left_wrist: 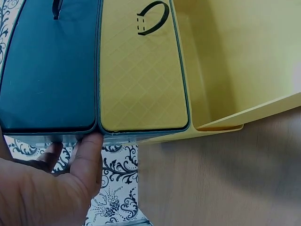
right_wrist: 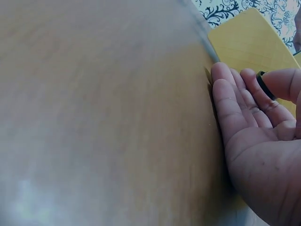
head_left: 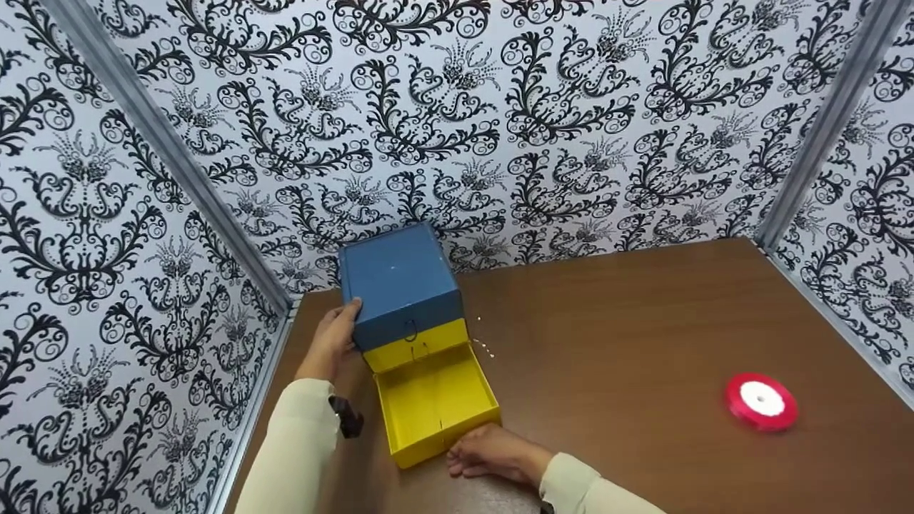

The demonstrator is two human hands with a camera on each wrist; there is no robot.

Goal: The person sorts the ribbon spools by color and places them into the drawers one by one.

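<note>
A small drawer unit point(head_left: 400, 271) has a blue top and a blue upper drawer point(left_wrist: 49, 75). Below that sits a closed yellow drawer point(left_wrist: 141, 84) with a black loop handle point(left_wrist: 160, 21). The lowest yellow drawer point(head_left: 418, 455) is pulled far out, its inside showing. My left hand point(head_left: 332, 341) touches the unit's left side near the top front corner, fingers against the side wall. Low at the open drawer's front, my right hand point(head_left: 496, 453) pinches its black loop handle point(right_wrist: 267, 87) between thumb and finger, its edge close to the tabletop.
A red ribbon spool point(head_left: 762, 402) with a white centre lies on the brown table point(head_left: 614, 343) at the right. Small shiny bits point(head_left: 484, 348) lie beside the unit. Patterned panels point(head_left: 557, 128) enclose the back and sides.
</note>
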